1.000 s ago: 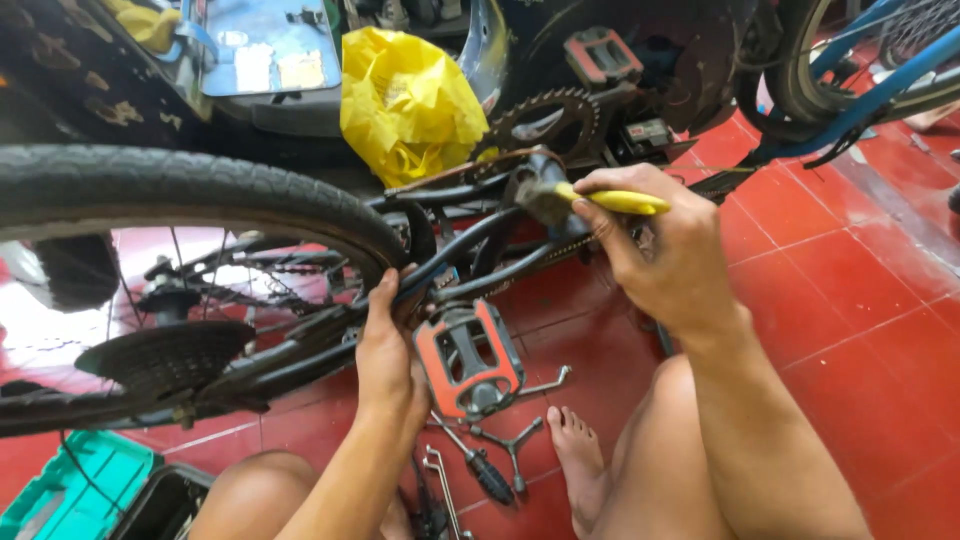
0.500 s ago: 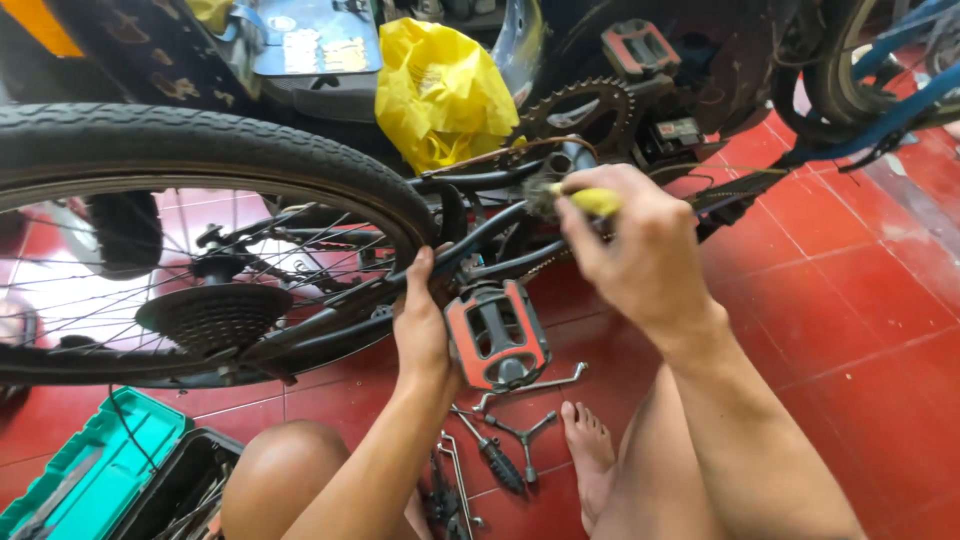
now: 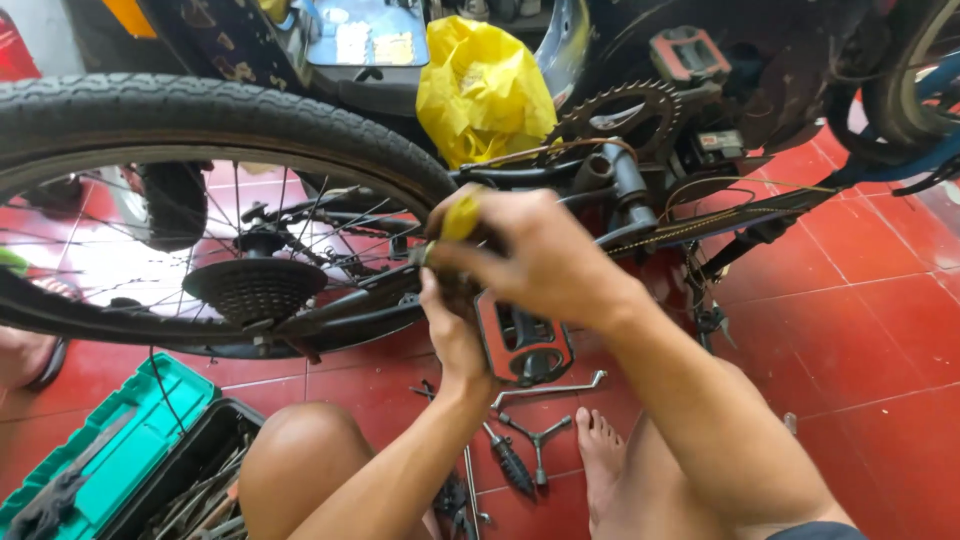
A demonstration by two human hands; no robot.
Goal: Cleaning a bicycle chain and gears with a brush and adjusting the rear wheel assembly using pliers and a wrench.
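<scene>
A bicycle lies on its side on the red tiled floor, its rear wheel (image 3: 190,120) at the left and its toothed chainring (image 3: 615,110) at the upper middle. My right hand (image 3: 530,260) is closed around a yellow-handled tool (image 3: 458,216) near the black frame tube. Just below it, my left hand (image 3: 450,330) grips the frame by the crank, next to a red and black pedal (image 3: 522,345). The tool's tip is hidden behind my fingers.
A teal toolbox (image 3: 120,450) with tools stands open at the lower left by my knee. Loose wrenches (image 3: 545,390) and a screwdriver (image 3: 508,462) lie on the tiles near my bare foot (image 3: 600,450). A yellow plastic bag (image 3: 480,85) sits behind the bicycle frame.
My right hand has carried the yellow-handled tool leftward and down, from near the chainring to just above my left hand. The view has shifted right, so the wheel shows more.
</scene>
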